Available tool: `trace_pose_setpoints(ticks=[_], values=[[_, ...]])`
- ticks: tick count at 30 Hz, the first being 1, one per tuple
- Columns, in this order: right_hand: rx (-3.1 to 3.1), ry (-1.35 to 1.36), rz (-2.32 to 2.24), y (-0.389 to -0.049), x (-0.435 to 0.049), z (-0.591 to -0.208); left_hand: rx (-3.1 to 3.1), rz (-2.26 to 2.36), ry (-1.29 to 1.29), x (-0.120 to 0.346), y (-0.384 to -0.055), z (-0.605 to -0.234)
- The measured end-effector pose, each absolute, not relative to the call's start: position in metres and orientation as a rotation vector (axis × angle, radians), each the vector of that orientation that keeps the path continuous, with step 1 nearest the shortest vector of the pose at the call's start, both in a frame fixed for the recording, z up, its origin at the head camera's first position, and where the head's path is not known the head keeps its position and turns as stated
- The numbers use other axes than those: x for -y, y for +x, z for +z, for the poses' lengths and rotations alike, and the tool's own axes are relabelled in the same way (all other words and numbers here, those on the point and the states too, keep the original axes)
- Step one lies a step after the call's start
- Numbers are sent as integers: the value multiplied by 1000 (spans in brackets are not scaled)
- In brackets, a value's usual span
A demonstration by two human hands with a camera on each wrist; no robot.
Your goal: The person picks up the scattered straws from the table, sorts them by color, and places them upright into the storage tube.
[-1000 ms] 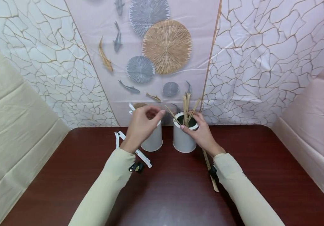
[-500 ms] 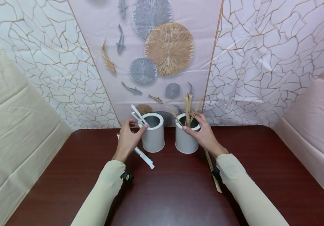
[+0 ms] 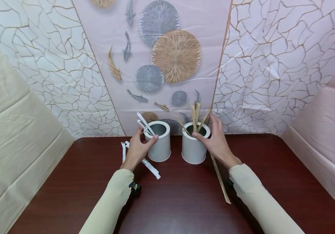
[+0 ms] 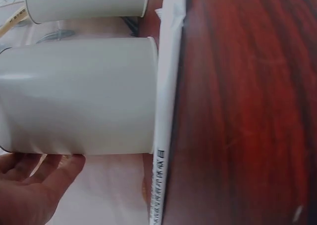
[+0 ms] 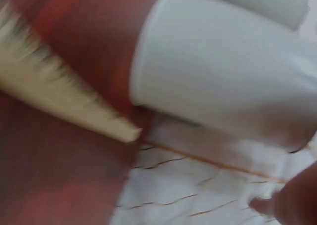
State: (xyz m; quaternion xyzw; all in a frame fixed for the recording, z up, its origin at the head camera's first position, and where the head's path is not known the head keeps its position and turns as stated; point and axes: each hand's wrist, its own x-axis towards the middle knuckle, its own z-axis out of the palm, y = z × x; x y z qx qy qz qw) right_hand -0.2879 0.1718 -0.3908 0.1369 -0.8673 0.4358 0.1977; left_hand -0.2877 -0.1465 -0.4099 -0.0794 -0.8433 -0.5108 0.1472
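Observation:
Two off-white canisters stand side by side at the back of the table. Thin white paper-wrapped sticks (image 3: 145, 123) lean in the left canister (image 3: 159, 150); several brown paper-wrapped sticks (image 3: 195, 118) stand in the right canister (image 3: 193, 151). My left hand (image 3: 138, 148) holds the left canister at its near left side, thumb by the rim; its fingertips (image 4: 74, 161) meet the wall in the left wrist view. My right hand (image 3: 215, 139) is spread at the right canister, thumb at the rim, the other fingers raised off to the right.
On the dark red table (image 3: 170, 201), a white wrapped stick (image 3: 151, 168) lies before the left canister and another white stick (image 3: 123, 152) farther left. A long brown stick (image 3: 220, 180) lies under the right wrist. A patterned cloth (image 3: 261, 81) hangs close behind.
My left hand has come down from above the left canister to its left side. The fingers of my right hand have spread away from the right canister's far rim.

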Motion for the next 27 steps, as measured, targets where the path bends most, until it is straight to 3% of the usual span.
trace_pose_setpoints(ticks=[6, 12, 27], values=[[2072, 594, 1122, -266, -135, -355, 2386, -1570, -257, 146, -289, -418], [2262, 840, 1211, -265, -80, -329, 2334, -1659, -261, 146, -289, -421], [2635, 736, 1279, -315, -33, -379, 2482, -1550, -264, 157, -287, -418]])
